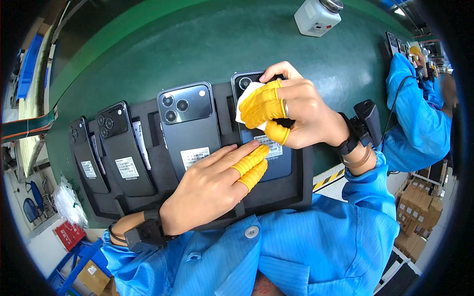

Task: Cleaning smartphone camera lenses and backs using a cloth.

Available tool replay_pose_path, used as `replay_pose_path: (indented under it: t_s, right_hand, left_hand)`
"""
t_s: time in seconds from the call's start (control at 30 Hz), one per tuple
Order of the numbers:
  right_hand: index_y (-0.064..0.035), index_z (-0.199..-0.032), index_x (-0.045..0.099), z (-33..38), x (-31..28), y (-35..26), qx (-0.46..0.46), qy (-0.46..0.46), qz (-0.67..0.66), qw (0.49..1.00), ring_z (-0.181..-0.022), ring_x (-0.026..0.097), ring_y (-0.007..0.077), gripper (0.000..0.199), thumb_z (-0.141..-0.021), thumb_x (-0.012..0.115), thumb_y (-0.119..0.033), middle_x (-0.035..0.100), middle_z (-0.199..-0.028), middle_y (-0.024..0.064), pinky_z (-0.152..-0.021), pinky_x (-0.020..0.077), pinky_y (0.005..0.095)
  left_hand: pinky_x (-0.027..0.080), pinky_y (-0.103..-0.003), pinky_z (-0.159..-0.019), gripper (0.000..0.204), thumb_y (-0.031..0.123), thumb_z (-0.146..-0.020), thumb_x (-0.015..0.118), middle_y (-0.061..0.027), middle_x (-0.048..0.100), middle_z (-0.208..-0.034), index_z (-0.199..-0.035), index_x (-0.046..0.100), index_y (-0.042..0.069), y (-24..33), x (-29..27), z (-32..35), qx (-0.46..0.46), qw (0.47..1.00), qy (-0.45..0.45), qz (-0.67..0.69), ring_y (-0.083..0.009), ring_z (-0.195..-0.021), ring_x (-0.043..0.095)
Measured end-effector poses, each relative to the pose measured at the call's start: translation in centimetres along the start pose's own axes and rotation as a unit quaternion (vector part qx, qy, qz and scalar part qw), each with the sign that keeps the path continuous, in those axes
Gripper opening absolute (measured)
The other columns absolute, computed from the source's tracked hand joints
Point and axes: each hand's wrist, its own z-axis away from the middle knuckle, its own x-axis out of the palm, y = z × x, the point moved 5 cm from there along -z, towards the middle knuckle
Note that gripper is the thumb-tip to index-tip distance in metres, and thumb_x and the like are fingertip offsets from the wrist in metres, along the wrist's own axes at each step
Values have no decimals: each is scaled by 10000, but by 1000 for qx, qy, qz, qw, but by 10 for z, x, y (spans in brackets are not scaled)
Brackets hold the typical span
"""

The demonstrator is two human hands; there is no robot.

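Note:
Several dark smartphones lie back side up in a black foam tray [227, 106]. At the right end is a dark blue phone [276, 171], partly covered by both my hands. My right hand [296, 106], with yellow finger cots on some fingers, is closed on a white wipe [249, 96] pressed against the phone's back near its cameras. My left hand [212, 180], also with yellow finger cots, rests with fingers stretched out at that phone's white label [274, 150]. Left of it lies a grey-blue phone [190, 133]; two darker phones [118, 153] [89, 158] sit farther left.
A white square bottle [317, 18] with a metal top stands at the back of the green table [148, 54]. To the right, a co-worker in a blue sleeve [419, 113] works beside other phones. Cardboard boxes [417, 207] are stacked at the lower right; a clear plastic bag [69, 200] is at left.

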Motion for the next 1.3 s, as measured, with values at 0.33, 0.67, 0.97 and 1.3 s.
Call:
replay_pose_path:
  t_s: [0.33,0.67,0.97,1.3]
  right_hand:
    - [-74,-807,701,8,-24,18,31,31,-29,999,-693,632,209,189,-669,649,44,699,-795,42,-898,445,372]
    - [-91,-850,719,-4,-29,22,71,104,22,992,-799,662,188,168,-744,661,26,717,-851,22,-898,446,328]
    - [-102,-863,724,-8,-11,17,35,11,-20,999,-653,636,189,185,-717,697,9,702,-787,37,-945,451,377]
    - [-101,-865,727,25,-30,14,112,11,-19,993,-810,658,195,212,-706,658,22,723,-866,25,-965,431,371]
  left_hand:
    - [540,-371,-904,332,61,-732,700,-106,651,-1166,-1061,681,19,1,1,-1,0,1000,-6,0,-257,-1142,611]
    - [536,-376,-916,335,62,-737,698,-122,647,-1173,-1068,679,13,1,-1,0,-2,1000,-9,5,-265,-1147,608]
    - [532,-384,-923,332,56,-736,693,-115,646,-1180,-1066,681,16,0,1,0,-9,1000,-14,9,-267,-1151,605]
    - [534,-381,-921,323,56,-734,700,-105,653,-1167,-1055,684,20,0,0,-1,-8,1000,-14,2,-260,-1158,602]
